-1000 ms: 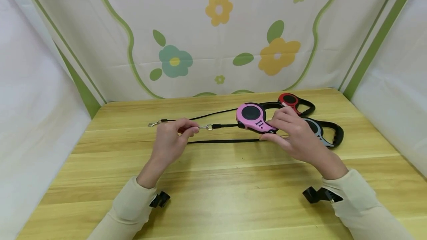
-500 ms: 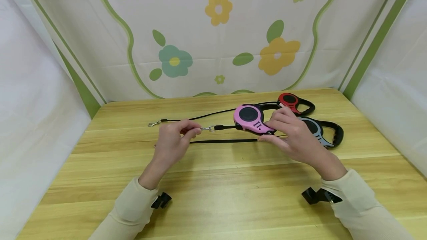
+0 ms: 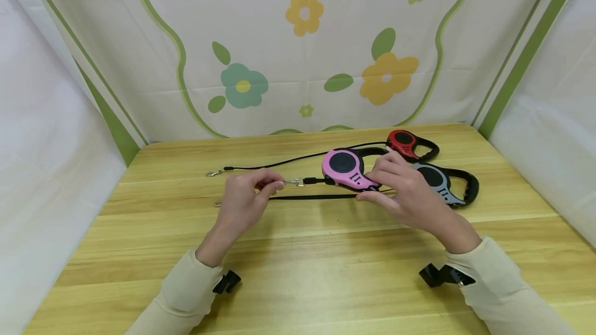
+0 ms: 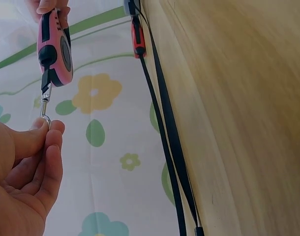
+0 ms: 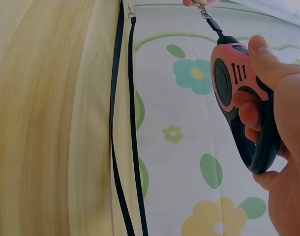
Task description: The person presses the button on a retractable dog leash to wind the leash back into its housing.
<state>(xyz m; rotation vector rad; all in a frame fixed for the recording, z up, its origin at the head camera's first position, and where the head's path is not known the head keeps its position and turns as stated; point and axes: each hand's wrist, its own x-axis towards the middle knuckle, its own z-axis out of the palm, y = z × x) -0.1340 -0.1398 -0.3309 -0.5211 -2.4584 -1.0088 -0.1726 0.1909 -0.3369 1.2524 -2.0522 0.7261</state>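
Note:
My right hand grips the black handle of a pink retractable dog leash, held above the table. In the right wrist view its fingers curl through the handle loop. A short bit of black strap comes out of the casing and ends in a silver snap hook. Thumb and forefinger of my left hand pinch that hook's end. In the left wrist view, hook and strap line up with the pink casing.
Behind the right hand lie a red retractable leash and a grey-blue one on the wooden table. Their black straps run left, ending in metal hooks. A flowered cloth hangs at the back.
Both hands have shifted slightly, the right one left and the left one right, with the pink leash coming a little lower and left. The grey-blue leash shows more.

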